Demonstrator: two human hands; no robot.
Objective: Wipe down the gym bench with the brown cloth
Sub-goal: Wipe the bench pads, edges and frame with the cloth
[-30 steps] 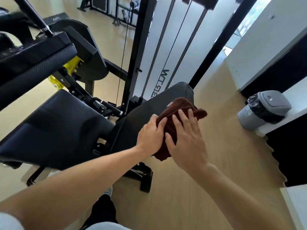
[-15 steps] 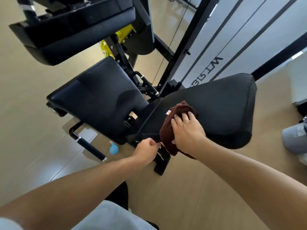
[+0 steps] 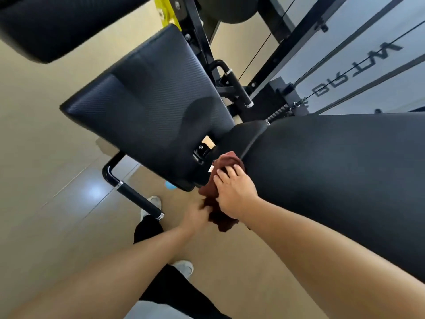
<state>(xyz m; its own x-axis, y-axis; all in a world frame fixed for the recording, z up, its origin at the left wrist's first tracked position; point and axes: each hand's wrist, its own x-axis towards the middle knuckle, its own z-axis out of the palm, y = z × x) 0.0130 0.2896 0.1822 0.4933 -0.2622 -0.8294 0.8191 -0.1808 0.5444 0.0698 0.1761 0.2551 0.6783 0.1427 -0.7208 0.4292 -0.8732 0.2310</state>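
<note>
The black gym bench has a long smooth pad [image 3: 333, 176] on the right and a textured seat pad [image 3: 149, 107] to its left. The brown cloth [image 3: 226, 163] lies bunched over the near end of the long pad, by the gap between the pads, and hangs down off the edge. My right hand [image 3: 236, 192] presses flat on the cloth with straight fingers. My left hand [image 3: 195, 217] is lower, below the pad's edge, and holds the hanging end of the cloth [image 3: 220, 221]; its fingers are partly hidden.
A black bent handle bar [image 3: 133, 194] sticks out under the seat pad. Another dark pad [image 3: 57, 26] hangs at the top left. The cable machine frame [image 3: 289, 40] and cables stand behind. A small blue object [image 3: 169, 185] lies on the tan floor. My shoes [image 3: 153, 203] are below.
The view has closed in on the bench. My right hand has slid the cloth along the long pad toward its near end. My left hand has dropped lower, onto the hanging cloth.
</note>
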